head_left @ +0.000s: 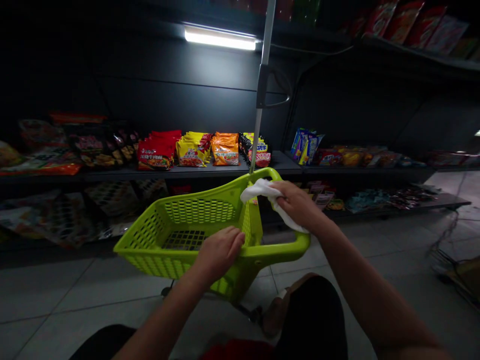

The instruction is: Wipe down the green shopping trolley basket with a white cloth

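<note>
A lime-green shopping cart (210,200) with slotted plastic sides stands in front of me, its basket pointing left. My left hand (222,252) is closed over the basket's near rim, close to the handle end. In my right hand (298,202) is a white cloth (262,189), pressed on the handle loop (279,250) at its far right side. One end of the cloth drapes down along the handle, and the other bunches toward the basket. The fingertips of my right hand are partly hidden by the cloth.
Behind the cart a dark shelf (281,162) holds red noodle packets (155,152), yellow packets (193,150) and orange packets (225,150). A metal pole (258,125) with a grey handle rises behind the cart. My knee (317,315) is below the handle; cables (444,257) lie at right.
</note>
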`<control>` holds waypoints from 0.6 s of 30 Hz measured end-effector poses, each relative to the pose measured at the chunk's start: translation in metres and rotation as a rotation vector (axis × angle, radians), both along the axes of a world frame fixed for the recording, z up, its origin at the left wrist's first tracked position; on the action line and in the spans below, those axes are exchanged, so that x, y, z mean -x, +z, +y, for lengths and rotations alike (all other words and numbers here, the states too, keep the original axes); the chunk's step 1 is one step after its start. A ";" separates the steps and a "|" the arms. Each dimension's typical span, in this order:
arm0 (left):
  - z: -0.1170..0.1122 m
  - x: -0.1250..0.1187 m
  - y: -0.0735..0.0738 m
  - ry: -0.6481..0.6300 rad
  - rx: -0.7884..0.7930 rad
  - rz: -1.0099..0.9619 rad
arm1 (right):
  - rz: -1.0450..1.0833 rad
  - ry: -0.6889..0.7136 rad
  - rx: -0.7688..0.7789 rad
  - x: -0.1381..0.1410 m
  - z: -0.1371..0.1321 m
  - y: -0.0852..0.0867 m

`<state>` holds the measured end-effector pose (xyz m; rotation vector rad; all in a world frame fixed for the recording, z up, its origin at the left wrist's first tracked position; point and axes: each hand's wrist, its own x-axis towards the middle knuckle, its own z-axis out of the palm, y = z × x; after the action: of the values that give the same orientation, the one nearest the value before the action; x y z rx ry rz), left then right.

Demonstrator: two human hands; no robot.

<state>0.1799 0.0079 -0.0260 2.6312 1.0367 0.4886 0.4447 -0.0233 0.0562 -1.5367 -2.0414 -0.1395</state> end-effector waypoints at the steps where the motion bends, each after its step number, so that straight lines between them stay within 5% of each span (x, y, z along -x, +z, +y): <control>1: -0.004 -0.007 0.001 0.025 0.013 0.036 | -0.032 0.047 0.069 0.002 0.004 0.000; 7: 0.000 0.000 -0.009 0.095 0.031 0.186 | -0.368 0.409 0.452 0.038 -0.004 0.007; 13: 0.003 0.014 -0.011 0.017 0.047 0.129 | -0.546 0.071 0.451 0.050 0.071 0.016; 16: 0.002 0.014 -0.009 0.035 0.066 0.125 | -0.326 -0.020 0.365 0.046 0.103 0.010; 18: 0.002 0.014 -0.009 0.042 0.084 0.124 | -0.064 -0.009 0.235 0.046 0.102 0.000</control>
<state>0.1656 0.0098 -0.0346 2.5977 1.1262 0.2871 0.3983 0.0783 0.0566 -1.7014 -2.1644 0.0511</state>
